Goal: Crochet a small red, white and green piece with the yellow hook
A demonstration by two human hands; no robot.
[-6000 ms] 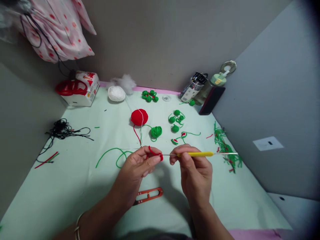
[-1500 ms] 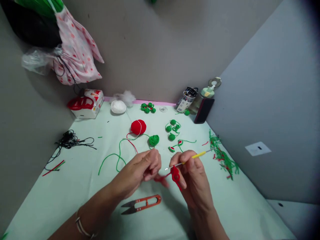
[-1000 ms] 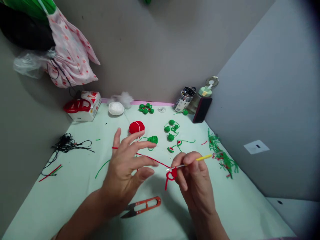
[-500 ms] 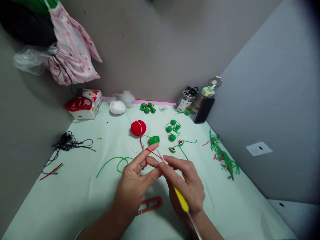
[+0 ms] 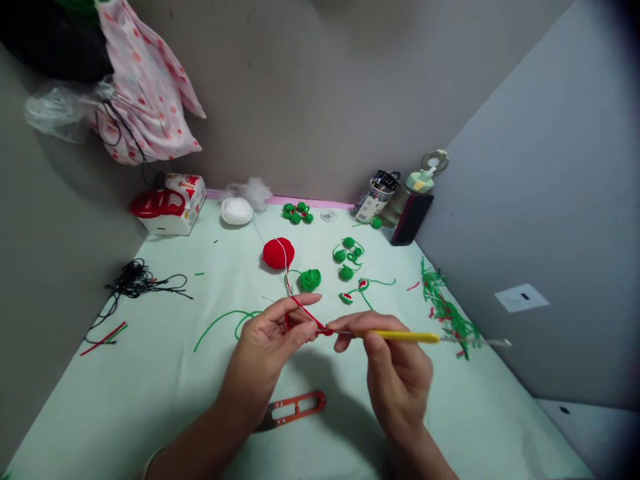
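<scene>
Between thumb and fingers, my left hand (image 5: pixel 273 340) pinches a small piece of red crochet (image 5: pixel 325 331), and red yarn (image 5: pixel 303 307) runs over its raised index finger. My right hand (image 5: pixel 400 367) grips a yellow-handled crochet hook (image 5: pixel 407 336), which lies nearly level with its tip at the red loops. A white strand and the red yarn lead back to a red yarn ball (image 5: pixel 279 253). Close behind the hands is a green yarn ball (image 5: pixel 310 280). Orange-red thread snips (image 5: pixel 300 405) lie below, partly covered by my left wrist.
Green crocheted pieces (image 5: pixel 347 273) lie beyond my right hand, more (image 5: pixel 298 213) at the back. Yarn scraps (image 5: pixel 450 310) line the right side; black cord (image 5: pixel 133 280) lies left. A white yarn ball (image 5: pixel 237 211), box (image 5: pixel 187 203), pen pot (image 5: pixel 373 200) and phone (image 5: pixel 411 220) stand along the back.
The hook has swung from pointing steeply down toward me to nearly level, its handle now to the right. My right hand has turned and moved right; my left index finger has lowered slightly.
</scene>
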